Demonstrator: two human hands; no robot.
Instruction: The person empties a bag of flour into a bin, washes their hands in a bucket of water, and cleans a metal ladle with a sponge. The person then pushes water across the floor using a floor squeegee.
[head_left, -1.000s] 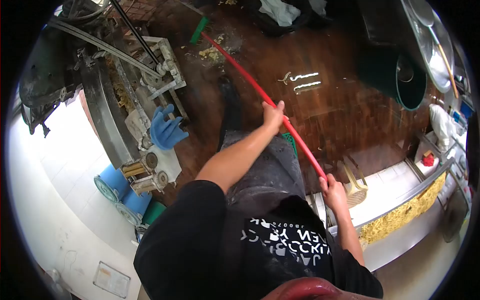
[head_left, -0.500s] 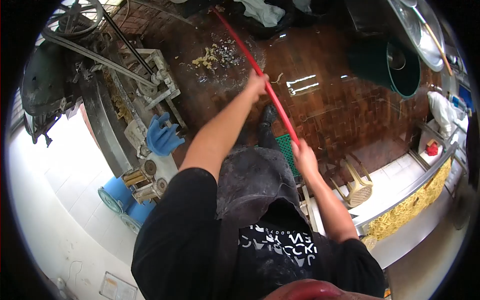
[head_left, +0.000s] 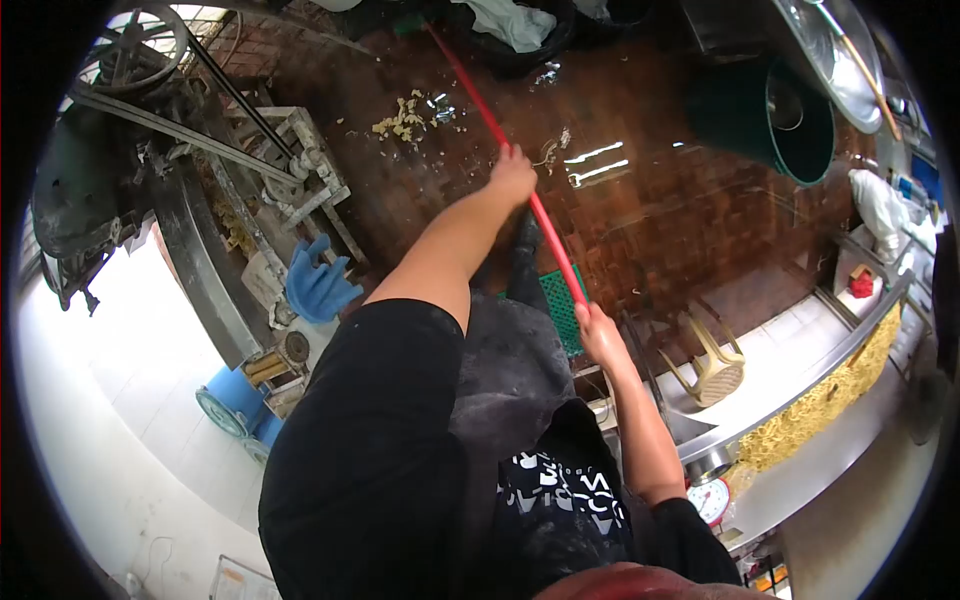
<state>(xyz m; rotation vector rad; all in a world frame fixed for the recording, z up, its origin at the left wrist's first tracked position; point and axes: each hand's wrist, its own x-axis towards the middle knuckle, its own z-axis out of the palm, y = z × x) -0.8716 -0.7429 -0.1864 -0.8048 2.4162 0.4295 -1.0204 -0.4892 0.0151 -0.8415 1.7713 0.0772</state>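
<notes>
A long red pole [head_left: 555, 240] slants across the view, with a green brush head [head_left: 408, 25] at its far end, near the top edge. My left hand [head_left: 514, 175] is wrapped round the pole about midway along. Lower down, my right hand [head_left: 600, 336] grips it close to the near end. Yellow scraps [head_left: 402, 120] and pale bits lie scattered on the wet brown floor [head_left: 640, 230], short of the brush head.
Machinery with a blue glove [head_left: 318, 282] stands at left, above blue containers [head_left: 232, 395]. Black bags holding white plastic [head_left: 510, 22] are at the top. On the right are a dark green bin [head_left: 800, 130], a beige stool [head_left: 716, 378] and a counter with yellow noodles [head_left: 820, 400].
Over the last second both hands and the pole have moved up and left. The brush head has shifted from beside the scraps to beyond them, and the scraps now lie more spread out.
</notes>
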